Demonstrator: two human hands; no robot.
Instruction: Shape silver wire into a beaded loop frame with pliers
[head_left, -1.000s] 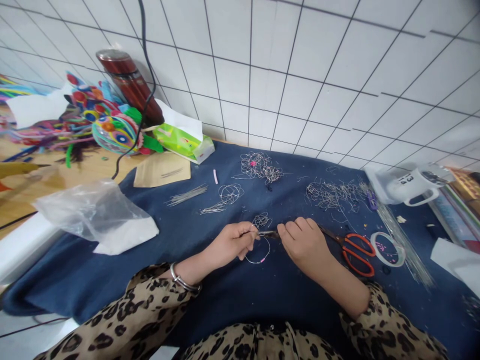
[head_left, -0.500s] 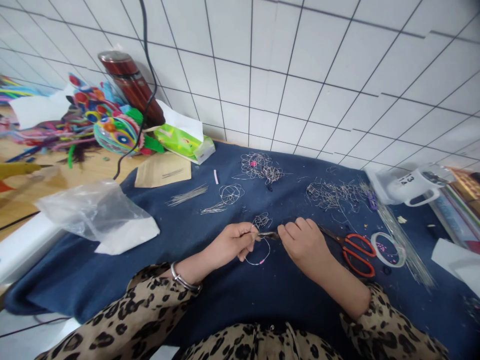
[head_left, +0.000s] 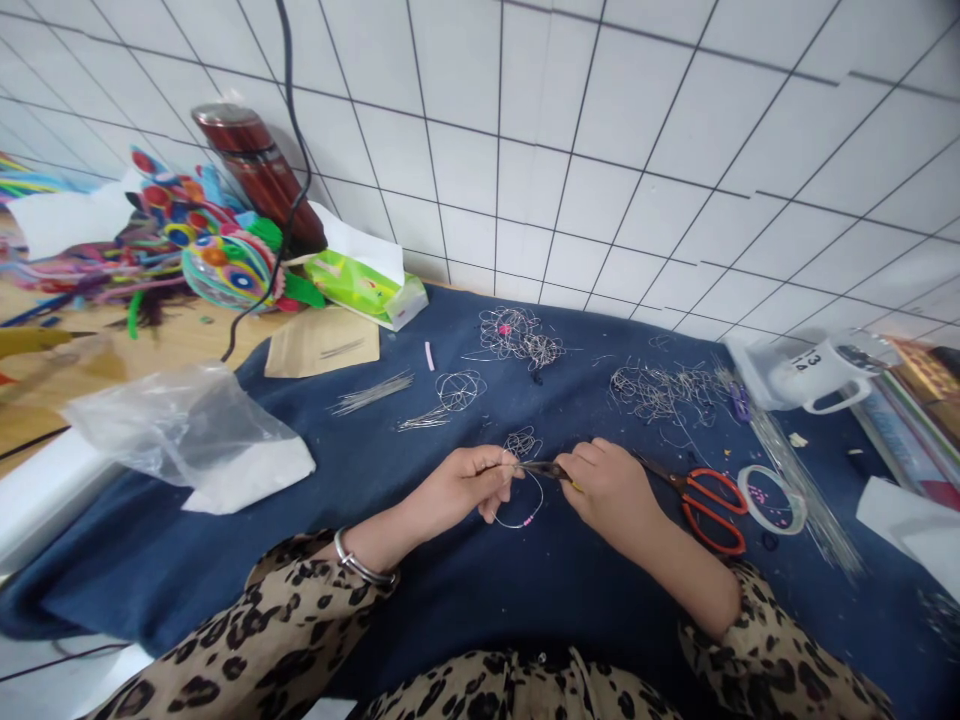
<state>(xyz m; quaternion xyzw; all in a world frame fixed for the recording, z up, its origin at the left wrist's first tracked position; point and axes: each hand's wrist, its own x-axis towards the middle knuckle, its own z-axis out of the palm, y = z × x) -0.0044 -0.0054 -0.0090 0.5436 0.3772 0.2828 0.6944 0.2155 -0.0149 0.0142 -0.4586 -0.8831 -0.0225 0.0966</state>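
My left hand (head_left: 463, 487) is closed in a pinch on a thin wire loop (head_left: 520, 505) that carries a few pink beads and hangs just below my fingers. My right hand (head_left: 611, 487) is closed round small pliers (head_left: 541, 467) whose dark jaws point left and meet the wire at my left fingertips. Both hands rest on the dark blue cloth (head_left: 420, 570) near its front middle. A small tangle of wire (head_left: 523, 441) lies just beyond the hands.
Orange-handled scissors (head_left: 705, 500) lie right of my right hand, beside a clear round lid with pink beads (head_left: 772, 497). Wire piles (head_left: 664, 388) and straight wire bundles (head_left: 373, 391) sit farther back. A plastic bag (head_left: 187, 430) lies left; a white mug (head_left: 817, 378) stands right.
The hands have barely moved; the pliers and wire loop stay between them. The view has shifted slightly.
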